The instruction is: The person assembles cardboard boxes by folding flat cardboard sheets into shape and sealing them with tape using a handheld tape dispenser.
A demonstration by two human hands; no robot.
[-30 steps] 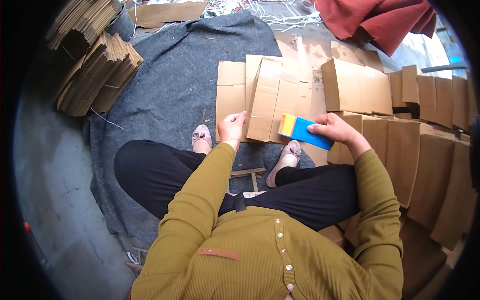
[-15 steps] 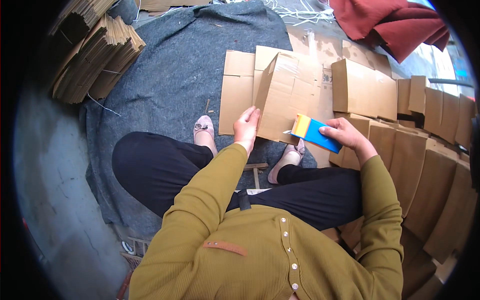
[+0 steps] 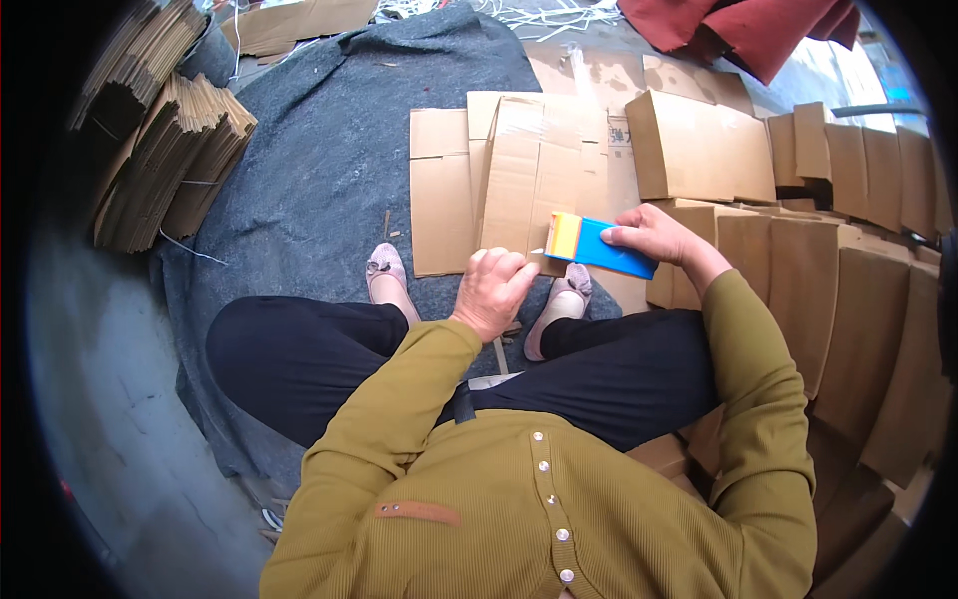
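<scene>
A brown cardboard box (image 3: 529,165) stands in front of me, with a shiny strip of tape along its upper part. At its near edge my left hand (image 3: 492,290) is closed, knuckles up, fingers curled against the cardboard. My right hand (image 3: 649,240) grips a blue and yellow tape dispenser (image 3: 611,247), thumb on top. The dispenser's yellow end points left at the box's near right corner, where a small whitish tip shows close to my left fingers. Under the box, flat cardboard sheets (image 3: 439,190) lie on a dark grey cloth (image 3: 329,160).
Brown boxes (image 3: 709,150) are piled along my right side. Tied stacks of flat cardboard (image 3: 190,150) stand at the far left. Red cloth (image 3: 738,35) and white strapping (image 3: 544,15) lie at the back. My feet (image 3: 387,275) rest either side of the near workspace.
My left hand has shifted from the box's left side to its near edge and curled. The box's left side shows less. The dispenser has come closer to my left hand. The view has shifted slightly.
</scene>
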